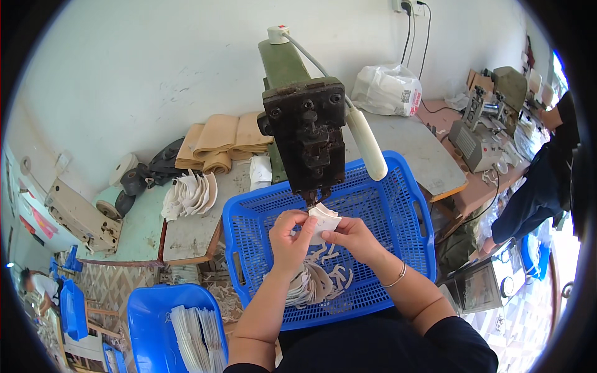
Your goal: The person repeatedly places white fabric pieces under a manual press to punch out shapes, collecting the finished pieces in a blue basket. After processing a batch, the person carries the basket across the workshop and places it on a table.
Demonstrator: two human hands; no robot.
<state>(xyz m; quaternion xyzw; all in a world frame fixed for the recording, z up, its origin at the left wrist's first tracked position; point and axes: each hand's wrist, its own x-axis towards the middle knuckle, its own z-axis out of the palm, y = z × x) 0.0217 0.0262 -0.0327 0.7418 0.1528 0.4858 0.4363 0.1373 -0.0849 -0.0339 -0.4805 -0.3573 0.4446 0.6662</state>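
Both of my hands hold a small white piece of shoe-upper material (324,222) with a curved cut edge, close under the black machine head (308,137). My left hand (290,239) pinches its left side between thumb and fingers. On its lower right side, my right hand (356,240) grips with thumb and fingertips. Below them, a blue plastic basket (398,273) contains a stack of similar white pieces (309,287) and loose white trimmings (341,278). The machine's lower tip is partly hidden behind the piece.
A pale handle (367,144) hangs right of the machine head. White pieces (189,194) and folded tan sheets (217,142) lie on the left table. A blue chair-like bin (146,323) holds white bundles. At right, another person (538,180) stands beside a second machine (476,146).
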